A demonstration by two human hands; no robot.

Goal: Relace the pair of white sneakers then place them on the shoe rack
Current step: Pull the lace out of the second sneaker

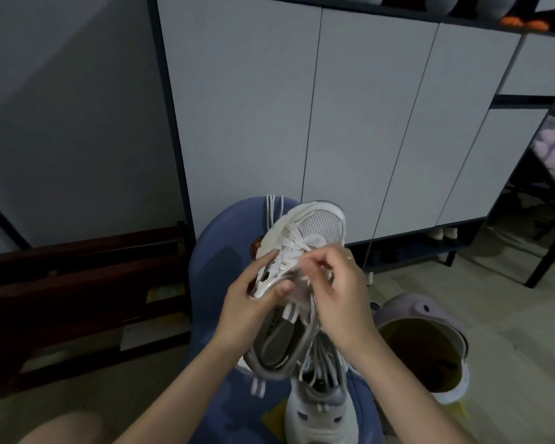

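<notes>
White sneaker (302, 251) held above blue stool (218, 251) edge, left hand (253, 302) gripping its side, right hand (340, 283) pinching lace (289, 248) near eyelets; likely to miss an eyelet or drop onto second sneaker (318, 411) if grip slackens.

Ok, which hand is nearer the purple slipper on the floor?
Right. The right hand works the lace on the held sneaker, just up and left of the slipper. The left hand grips the sneaker's far side, farther away.
</notes>
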